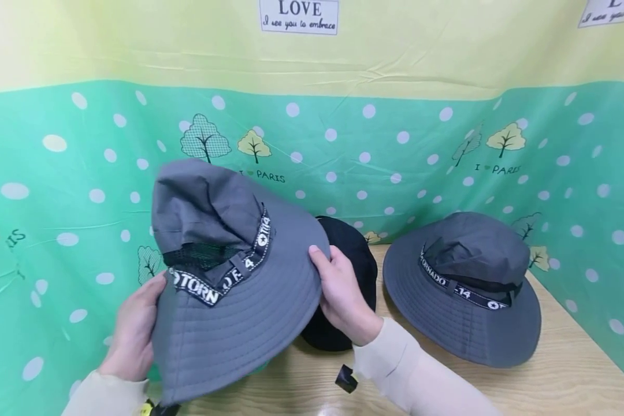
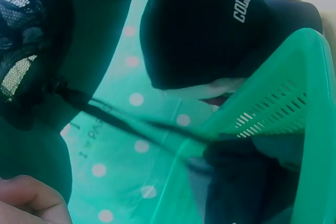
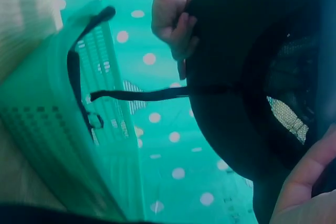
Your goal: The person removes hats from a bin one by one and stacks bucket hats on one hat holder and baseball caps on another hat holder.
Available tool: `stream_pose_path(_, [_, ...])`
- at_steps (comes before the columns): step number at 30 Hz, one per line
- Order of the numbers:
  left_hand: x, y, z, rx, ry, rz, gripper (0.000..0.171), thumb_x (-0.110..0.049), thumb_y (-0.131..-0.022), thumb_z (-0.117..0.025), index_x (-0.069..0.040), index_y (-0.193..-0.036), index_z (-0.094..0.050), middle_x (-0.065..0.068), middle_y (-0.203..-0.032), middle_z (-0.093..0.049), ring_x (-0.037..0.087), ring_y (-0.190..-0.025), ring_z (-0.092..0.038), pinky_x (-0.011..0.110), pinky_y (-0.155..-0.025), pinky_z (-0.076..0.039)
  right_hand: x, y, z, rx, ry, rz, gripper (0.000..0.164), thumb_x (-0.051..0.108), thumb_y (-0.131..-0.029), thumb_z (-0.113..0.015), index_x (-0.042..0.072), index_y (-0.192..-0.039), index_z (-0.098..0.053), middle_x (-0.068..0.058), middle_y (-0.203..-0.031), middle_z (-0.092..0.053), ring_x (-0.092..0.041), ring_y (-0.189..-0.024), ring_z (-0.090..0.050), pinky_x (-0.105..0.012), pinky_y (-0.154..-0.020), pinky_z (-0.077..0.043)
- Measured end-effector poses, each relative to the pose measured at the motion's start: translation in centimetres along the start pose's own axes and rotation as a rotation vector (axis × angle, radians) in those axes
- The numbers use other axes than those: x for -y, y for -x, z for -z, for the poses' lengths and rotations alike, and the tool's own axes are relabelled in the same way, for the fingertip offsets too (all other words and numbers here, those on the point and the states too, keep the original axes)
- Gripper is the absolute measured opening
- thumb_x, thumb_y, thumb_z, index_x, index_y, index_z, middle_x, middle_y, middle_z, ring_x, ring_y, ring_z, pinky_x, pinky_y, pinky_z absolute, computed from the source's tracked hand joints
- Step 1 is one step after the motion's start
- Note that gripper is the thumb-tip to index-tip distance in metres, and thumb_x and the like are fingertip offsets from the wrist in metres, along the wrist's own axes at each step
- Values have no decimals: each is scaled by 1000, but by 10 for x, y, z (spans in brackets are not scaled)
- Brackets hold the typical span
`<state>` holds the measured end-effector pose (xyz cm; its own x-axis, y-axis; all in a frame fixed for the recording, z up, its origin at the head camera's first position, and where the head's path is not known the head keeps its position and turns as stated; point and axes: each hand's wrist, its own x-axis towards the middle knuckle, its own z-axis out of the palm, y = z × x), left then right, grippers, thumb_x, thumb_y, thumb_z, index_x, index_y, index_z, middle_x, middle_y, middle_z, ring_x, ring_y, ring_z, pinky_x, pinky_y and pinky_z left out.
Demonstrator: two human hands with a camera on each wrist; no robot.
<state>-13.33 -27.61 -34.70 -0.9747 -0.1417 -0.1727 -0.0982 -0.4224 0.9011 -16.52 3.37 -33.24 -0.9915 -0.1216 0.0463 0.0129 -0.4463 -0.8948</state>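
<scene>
A dark grey wide-brimmed sun hat (image 1: 270, 312), with a lettered band and mesh at its crown, is held up in front of me, tilted. On its left edge, my left hand (image 1: 135, 329) grips the brim, fingers partly hidden behind it. My right hand (image 1: 345, 294) pinches the brim's right edge, thumb on the upper side. In the right wrist view the hat's dark underside (image 3: 220, 77) faces the camera, and a black chin strap (image 3: 152, 95) hangs from it. Behind the held hat a black cap (image 1: 366, 271) rests on the wooden table, partly covered.
Another grey sun hat (image 1: 478, 248) sits on the table (image 1: 582, 364) at the right. A green plastic basket (image 2: 317, 103) with dark fabric (image 2: 252, 182) inside appears in the wrist views. A dotted green and yellow cloth (image 1: 416, 167) stands behind as a backdrop.
</scene>
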Motion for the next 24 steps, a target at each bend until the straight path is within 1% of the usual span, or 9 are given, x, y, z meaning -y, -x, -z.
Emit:
stream_pose_path(1, [0, 1, -5, -40, -53, -5, 31, -33, -98, -52, -30, -129, -58, -17, -103, -67, 4, -81, -64, 21, -72, -52, 2, 1, 4, 4, 10, -11, 26, 26, -100, -51, 2, -110, -50, -6, -85, -63, -15, -71, -65, -27, -65, -53])
stream_pose_path(3, [-1, 2, -14, -86, -109, -5, 46, -35, -97, -54, -25, -141, -46, -20, -103, -65, 2, -81, -63, 20, -72, -52, 6, 3, 12, 17, 28, -20, 28, 26, -100, -52, 1, -112, -51, -6, -86, -64, -15, -72, -65, -28, -67, -53])
stream_pose_path(5, [-1, 2, -23, -102, -147, -17, 58, -37, -97, -54, -18, -148, -35, -22, -103, -63, 1, -81, -63, 19, -72, -52, 10, 5, 19, 20, 44, -24, 27, 25, -100, -52, 1, -113, -51, -6, -85, -64, -15, -71, -66, -28, -66, -54])
stream_pose_path(6, [-1, 2, -27, -105, -160, -29, 61, -37, -96, -55, -16, -149, -33, -24, -104, -63, -1, -82, -63, 19, -72, -52, 11, 6, 22, 18, 50, -20, 27, 24, -100, -51, 0, -113, -51, -6, -84, -64, -16, -71, -66, -29, -66, -54])
stream_pose_path(7, [0, 2, -31, -106, -176, -45, 61, -36, -96, -55, -14, -149, -33, -25, -104, -62, -2, -81, -62, 18, -71, -52, 13, 7, 24, 11, 54, -16, 27, 23, -100, -51, 0, -113, -51, -6, -84, -64, -16, -71, -66, -29, -66, -54])
stream_pose_path(10, [2, 0, -42, -86, -195, -78, 59, -35, -97, -53, -11, -148, -35, -22, -104, -64, -1, -76, -63, 18, -68, -53, 19, 9, 33, -25, 74, -10, 25, 22, -100, -51, 0, -113, -51, -5, -83, -64, -15, -69, -65, -29, -64, -53])
stream_pose_path(15, [7, 2, -60, -48, -225, -116, 57, -35, -99, -49, -10, -148, -34, -17, -116, -58, -3, -81, -61, 16, -70, -52, 28, 11, 46, -66, 87, -7, 24, 21, -100, -52, 0, -111, -53, -4, -81, -63, -14, -68, -63, -28, -63, -52])
stream_pose_path(19, [11, 5, -75, -17, -241, -128, 52, -35, -100, -46, -10, -146, -38, -10, -109, -59, 0, -78, -60, 18, -69, -51, 36, 14, 60, -96, 84, 3, 21, 20, -99, -52, 0, -107, -53, -3, -77, -63, -13, -64, -63, -27, -60, -52])
stream_pose_path(24, [18, 2, -102, -15, -306, -149, 45, -35, -102, -43, -12, -141, -46, -5, -114, -59, 7, -93, -57, 22, -78, -49, 48, 20, 83, -168, 81, 18, 15, 19, -98, -53, 4, -100, -51, 0, -73, -63, -11, -62, -62, -26, -57, -52])
